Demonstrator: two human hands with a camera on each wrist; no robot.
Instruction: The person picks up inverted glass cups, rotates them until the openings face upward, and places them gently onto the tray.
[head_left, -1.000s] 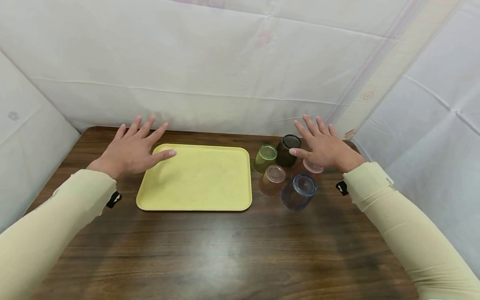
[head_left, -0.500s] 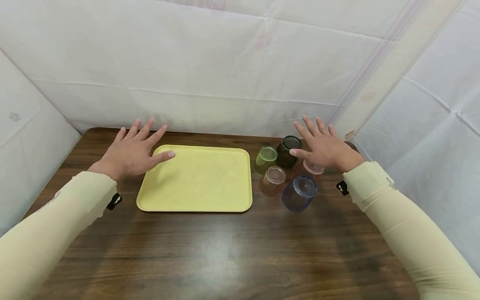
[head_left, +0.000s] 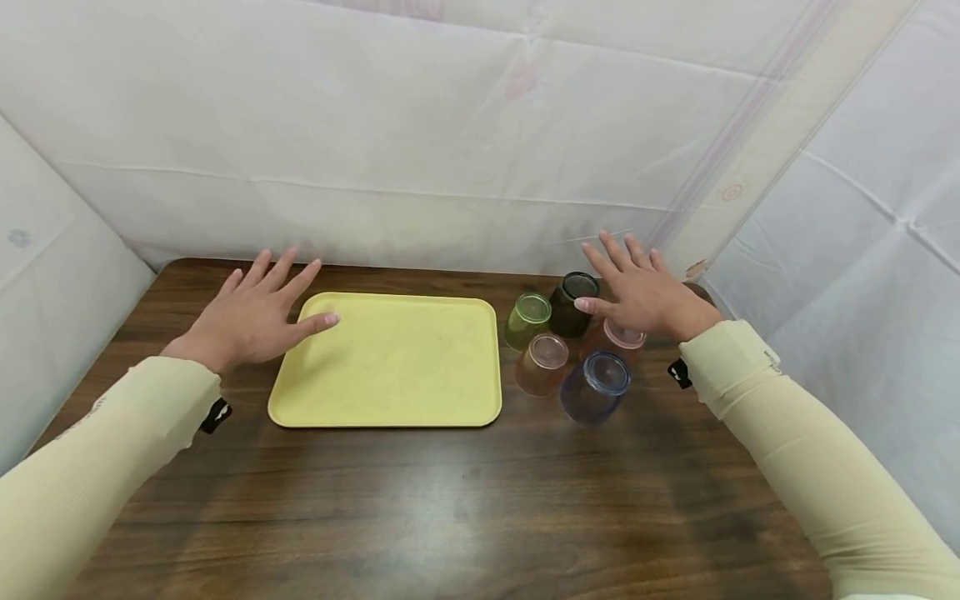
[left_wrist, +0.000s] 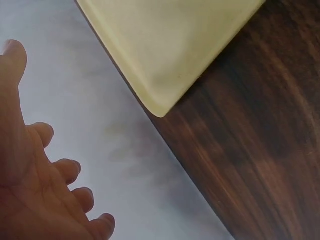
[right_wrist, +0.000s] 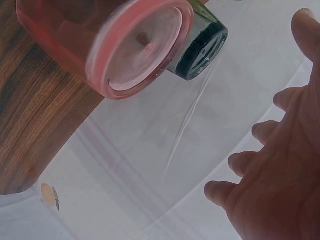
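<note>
Fingers of both hands are spread and straight, holding nothing. Left hand hovers over the near-left corner of the yellow tray, thumb above its rim. Right hand hovers above five upturned cups: red cup directly beneath, dark cup at the thumb, green cup, orange cup and blue cup beside, on the wooden table.
</note>
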